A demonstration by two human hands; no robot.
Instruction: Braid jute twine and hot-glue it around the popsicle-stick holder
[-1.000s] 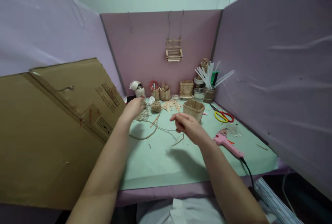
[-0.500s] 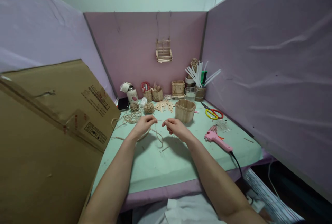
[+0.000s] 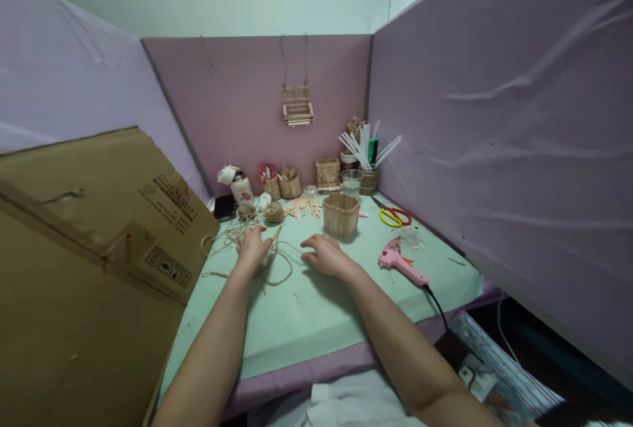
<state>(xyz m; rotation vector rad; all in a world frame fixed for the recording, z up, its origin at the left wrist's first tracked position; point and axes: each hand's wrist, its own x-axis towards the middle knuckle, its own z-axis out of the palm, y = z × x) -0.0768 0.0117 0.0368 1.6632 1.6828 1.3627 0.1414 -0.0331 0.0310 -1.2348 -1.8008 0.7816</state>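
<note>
My left hand (image 3: 253, 247) is open over loose jute twine (image 3: 284, 277), its thumb and fingers apart; some strands pass under it. My right hand (image 3: 324, 256) hovers low over the table, palm down, thumb and fingers parted. A thin strand runs close to its fingertips, though I cannot see whether they touch. Just beyond the right hand stands a popsicle-stick basket (image 3: 340, 216). Behind the left hand sits a ball of twine (image 3: 273, 213), with a smaller twine bundle (image 3: 246, 212) beside it.
To the right lie a pink glue gun (image 3: 403, 267) with a black cord and scissors (image 3: 394, 216). Flat wooden sticks (image 3: 303, 206) lie at the back, near a plastic cup (image 3: 351, 183) and a pot of glue sticks (image 3: 369, 181). A large cardboard box (image 3: 99, 269) borders the left side.
The hands have parted from the strand stretched between them and opened. My left hand has moved left and down onto the twine. The view has shifted slightly.
</note>
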